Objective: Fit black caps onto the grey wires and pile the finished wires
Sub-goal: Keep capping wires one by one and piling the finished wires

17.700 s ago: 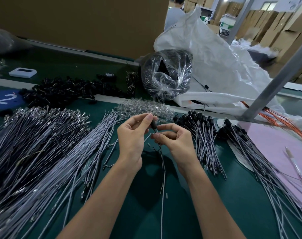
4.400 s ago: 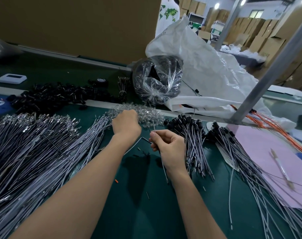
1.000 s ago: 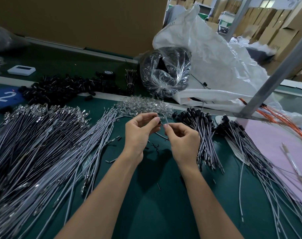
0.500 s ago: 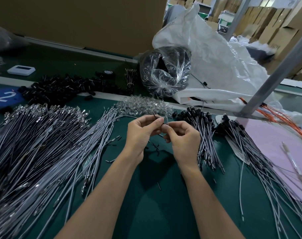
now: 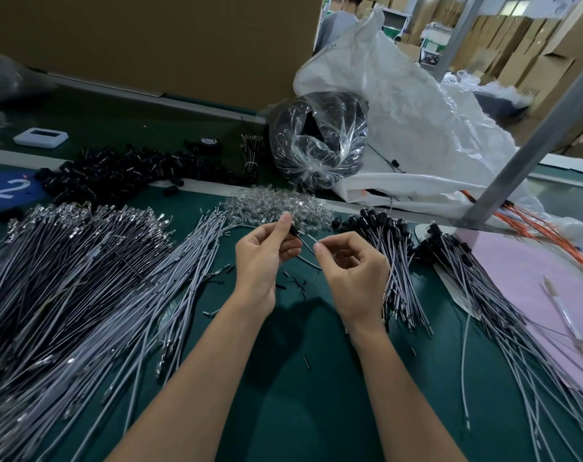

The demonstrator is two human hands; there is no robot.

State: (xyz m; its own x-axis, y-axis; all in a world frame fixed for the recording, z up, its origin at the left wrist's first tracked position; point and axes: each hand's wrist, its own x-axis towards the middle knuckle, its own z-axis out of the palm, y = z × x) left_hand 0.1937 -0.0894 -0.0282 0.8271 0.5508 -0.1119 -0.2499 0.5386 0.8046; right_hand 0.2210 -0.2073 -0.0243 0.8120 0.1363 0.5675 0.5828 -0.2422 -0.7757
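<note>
**Head view: hands at centre above the green counter (image 5: pixel 316 401).**

- The left hand (image 5: pixel 262 258) pinches a black cap (image 5: pixel 293 230) between thumb and forefinger, clear of the surface.
- The right hand (image 5: pixel 353 271) pinches a grey wire (image 5: pixel 305 243) at its fingertips, with the other fingers curled in. The wire runs up to the cap at 11 o'clock.
- The two hands are near each other but apart.
- At 9 o'clock of the hands, the uncapped wires (image 5: pixel 83 295) fan out in a broad pile. Its inner edge lies just beside the left forearm.
- At 3 o'clock, the finished wires (image 5: pixel 396 271) lie just beside the right wrist, their capped ends toward 12 o'clock.
- A second capped pile (image 5: pixel 490 301) lies farther out and overlaps a pink sheet (image 5: pixel 533 271).
- At 12 o'clock, a heap of clear parts (image 5: pixel 277 206) sits near the counter's pale far strip.
- Beyond that strip, loose caps (image 5: pixel 127 171) spread at 10 to 11 o'clock.
- A clear bag of black parts (image 5: pixel 320 141) and a white sack (image 5: pixel 416 105) stand at 12 to 1 o'clock.
- A slanted metal post (image 5: pixel 530 141) rises at 2 o'clock.
- Bare counter opens at 6 o'clock, between and below the forearms. It carries a few short black offcuts (image 5: pixel 298 283).
</note>
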